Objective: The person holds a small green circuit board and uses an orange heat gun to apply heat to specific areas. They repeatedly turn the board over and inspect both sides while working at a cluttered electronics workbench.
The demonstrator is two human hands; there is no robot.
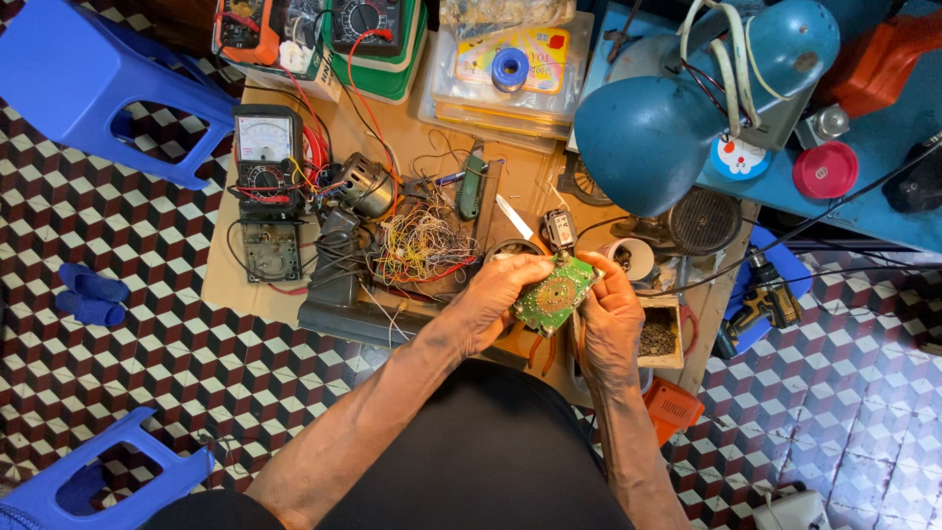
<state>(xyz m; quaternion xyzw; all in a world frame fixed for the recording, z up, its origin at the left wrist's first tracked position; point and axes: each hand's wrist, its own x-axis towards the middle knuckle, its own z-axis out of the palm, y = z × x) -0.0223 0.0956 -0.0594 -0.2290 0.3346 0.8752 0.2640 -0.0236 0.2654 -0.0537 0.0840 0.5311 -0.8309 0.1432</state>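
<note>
Green circuit board (552, 294) held between both hands above the front edge of the tabletop (235, 280). Left hand (491, 299) and right hand (608, 319) each have fingers closed on opposite board edges. Judged light, thin, rigid, fragile: grip by edges only, off the solder side. Nearby: tangled thin wires (422, 240), boxy analog multimeter (265, 147), glossy blue metal lamp shade (648, 132).
</note>
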